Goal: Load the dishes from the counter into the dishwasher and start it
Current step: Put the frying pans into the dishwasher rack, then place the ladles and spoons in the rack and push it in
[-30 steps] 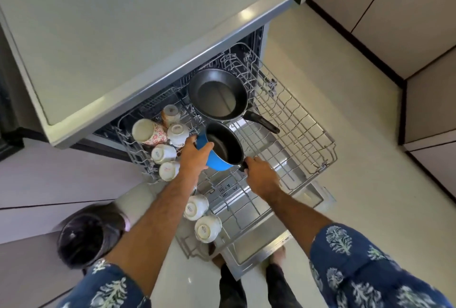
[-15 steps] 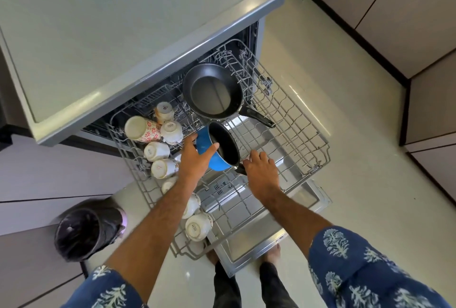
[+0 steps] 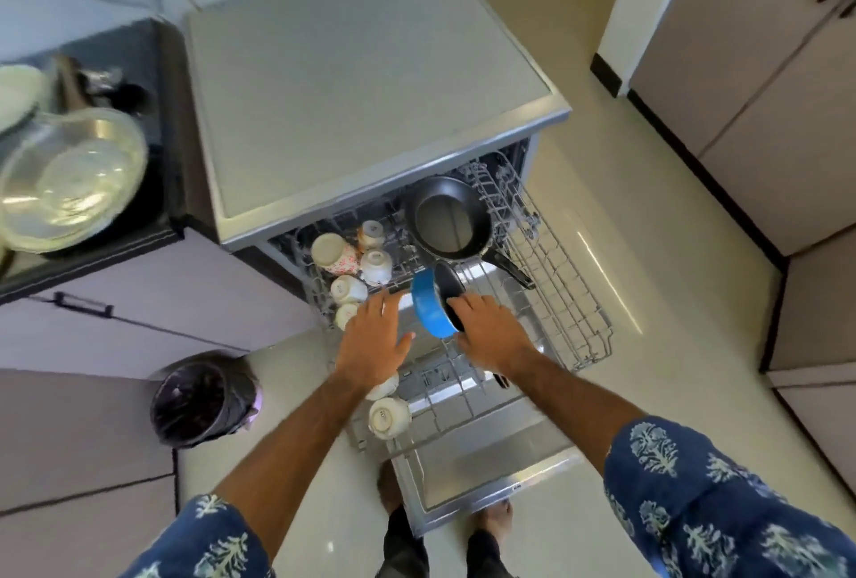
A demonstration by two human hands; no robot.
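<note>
- The blue saucepan (image 3: 433, 305) stands on edge in the pulled-out dishwasher rack (image 3: 581, 313), just in front of the black frying pan (image 3: 448, 217); its dark inside faces right.
- Its handle runs toward the person, mostly hidden under the right hand (image 3: 495, 333); only the tip shows.
- That hand lies over the pan's open side, fingers nearly straight; a grip cannot be made out.
- The left hand (image 3: 374, 341) is spread flat just left of the pan, covering some white cups (image 3: 376, 266).

Blue pan (image 3: 433, 308) tilted in rack (image 3: 579, 313), right hand (image 3: 493, 332) touching it
</note>
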